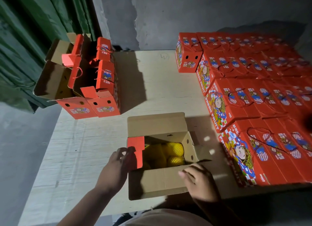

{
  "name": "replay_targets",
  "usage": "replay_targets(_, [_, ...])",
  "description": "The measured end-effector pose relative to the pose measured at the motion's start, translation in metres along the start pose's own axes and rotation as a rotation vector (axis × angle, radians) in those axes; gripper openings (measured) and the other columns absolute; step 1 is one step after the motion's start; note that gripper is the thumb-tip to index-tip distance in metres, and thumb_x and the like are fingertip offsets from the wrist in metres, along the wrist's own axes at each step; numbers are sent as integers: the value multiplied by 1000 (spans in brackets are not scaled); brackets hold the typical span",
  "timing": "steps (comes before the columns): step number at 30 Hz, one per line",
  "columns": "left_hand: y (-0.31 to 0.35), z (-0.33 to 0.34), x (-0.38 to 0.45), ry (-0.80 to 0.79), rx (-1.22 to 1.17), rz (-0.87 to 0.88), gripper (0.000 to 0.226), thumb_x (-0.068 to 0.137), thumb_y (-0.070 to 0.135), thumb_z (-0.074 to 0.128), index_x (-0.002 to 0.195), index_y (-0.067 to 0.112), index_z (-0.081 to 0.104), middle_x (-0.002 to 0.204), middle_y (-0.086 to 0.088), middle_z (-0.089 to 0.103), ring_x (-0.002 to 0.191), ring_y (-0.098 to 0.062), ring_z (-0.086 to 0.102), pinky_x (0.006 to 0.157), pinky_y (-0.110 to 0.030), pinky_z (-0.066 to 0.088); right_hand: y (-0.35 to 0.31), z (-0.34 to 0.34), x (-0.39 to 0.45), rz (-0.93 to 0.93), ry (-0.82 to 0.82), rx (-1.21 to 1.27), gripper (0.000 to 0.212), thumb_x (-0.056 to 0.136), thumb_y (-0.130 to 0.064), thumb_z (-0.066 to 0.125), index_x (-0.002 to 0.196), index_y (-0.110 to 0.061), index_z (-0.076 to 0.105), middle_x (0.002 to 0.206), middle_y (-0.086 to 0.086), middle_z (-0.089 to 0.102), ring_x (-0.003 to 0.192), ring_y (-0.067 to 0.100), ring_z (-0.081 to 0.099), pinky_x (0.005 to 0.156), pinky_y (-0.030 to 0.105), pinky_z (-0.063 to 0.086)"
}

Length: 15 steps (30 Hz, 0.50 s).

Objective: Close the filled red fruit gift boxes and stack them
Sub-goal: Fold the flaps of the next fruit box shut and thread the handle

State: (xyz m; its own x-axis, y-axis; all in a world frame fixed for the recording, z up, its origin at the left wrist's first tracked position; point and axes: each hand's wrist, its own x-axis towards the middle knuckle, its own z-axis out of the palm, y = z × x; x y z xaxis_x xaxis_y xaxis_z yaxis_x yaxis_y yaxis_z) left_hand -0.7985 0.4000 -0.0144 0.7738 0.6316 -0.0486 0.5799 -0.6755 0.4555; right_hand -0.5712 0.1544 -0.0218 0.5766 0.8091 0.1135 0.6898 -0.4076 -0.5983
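Far beyond the left fingers, at the table's (94, 141) back left corner, stand several open boxes (87, 90) with their flaps up, in front of a green curtain (25, 48). The left hand (116, 168) reaches to the left side flap (135, 151) of the open box (160, 180) in front of the person; its fingers are curled and pinch the red flap's edge, tilting it inward over the opening. Just right of those fingers, inside the box, lie yellow fruits (173, 149) in net sleeves. The right hand (200, 182) rests on the near flap, by its right corner, fingers loosely bent with the tips on the cardboard; whether they grip it I cannot tell. Beyond and to the right of these fingers, closed boxes (253, 94) with rope handles lie in packed rows.
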Motion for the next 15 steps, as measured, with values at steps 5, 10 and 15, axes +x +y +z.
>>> replay_targets(5, [-13,18,-6,-49,30,99,74,109,23,45,165,46,2,173,17,8,154,-15,25,78,-32,64,35,2,3,592,65,120,29,87,-38,84,83,-18,64,79,-3,66,78,20,64,75,39,51])
replay_targets(10, [-23,27,-7,-77,63,104,80,110,26,44,163,45,-13,173,21,-12,162,-13,0,105,-43,56,41,-2,23,867,-90,647,42,85,-51,77,104,-13,77,98,9,77,93,24,71,76,30,56])
replay_targets(15, [-25,29,-9,-68,66,92,79,111,29,42,162,45,-16,171,24,-17,161,-10,-5,108,-41,54,39,-4,33,918,10,792,24,80,-50,81,94,-33,72,101,-10,72,96,11,62,95,41,49])
